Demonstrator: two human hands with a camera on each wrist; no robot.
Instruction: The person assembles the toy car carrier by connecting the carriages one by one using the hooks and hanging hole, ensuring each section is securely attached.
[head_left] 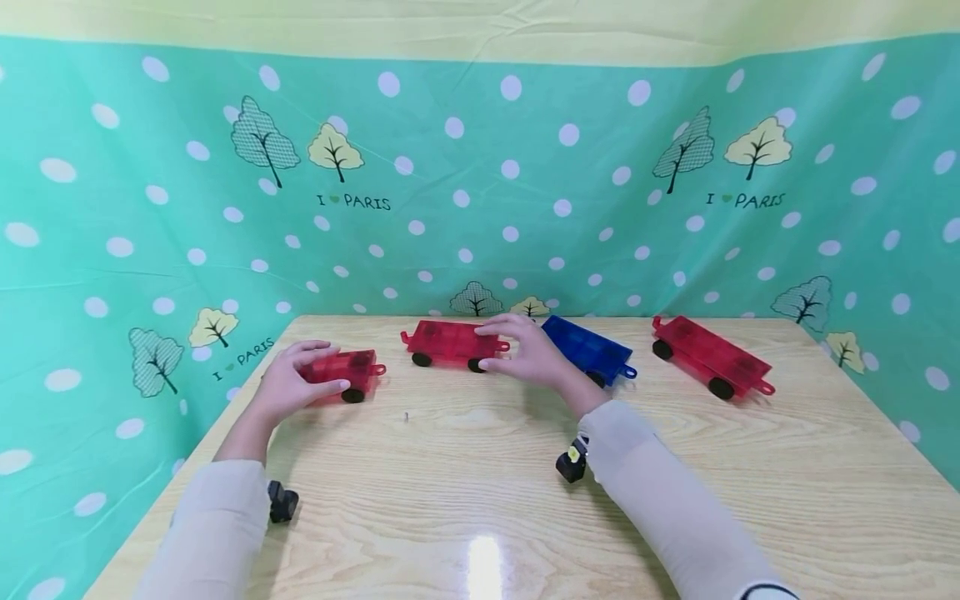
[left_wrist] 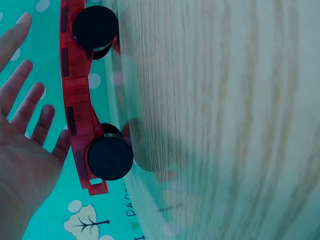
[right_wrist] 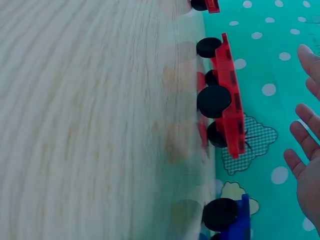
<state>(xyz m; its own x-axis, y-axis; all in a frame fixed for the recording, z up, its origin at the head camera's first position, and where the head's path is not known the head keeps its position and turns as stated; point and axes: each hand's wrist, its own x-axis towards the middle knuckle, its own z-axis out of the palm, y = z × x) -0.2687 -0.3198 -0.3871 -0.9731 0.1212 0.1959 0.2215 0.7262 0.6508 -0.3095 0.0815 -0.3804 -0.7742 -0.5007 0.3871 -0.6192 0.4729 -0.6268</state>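
Note:
Four-wheeled toy wagon bases, red and blue, stand in a row at the back of the table. My left hand (head_left: pixel 287 387) hovers over the leftmost red wagon (head_left: pixel 363 364), hiding its left part. In the left wrist view the fingers of that hand (left_wrist: pixel 25 150) are spread beside the red wagon (left_wrist: pixel 77 82). My right hand (head_left: pixel 528 354) reaches over the right end of the second red wagon (head_left: pixel 444 337), thumb near its hook. The right wrist view has this hand (right_wrist: pixel 307 175) with fingers apart, clear of the red wagon (right_wrist: pixel 231 95).
Right of my right hand stands a blue wagon (head_left: pixel 588 348), set at a slant. Farther right is another slanted red wagon (head_left: pixel 712 354). A tiny grey piece (head_left: pixel 407 417) lies on the wooden table (head_left: pixel 420 517). A dotted green cloth (head_left: pixel 465 225) hangs behind.

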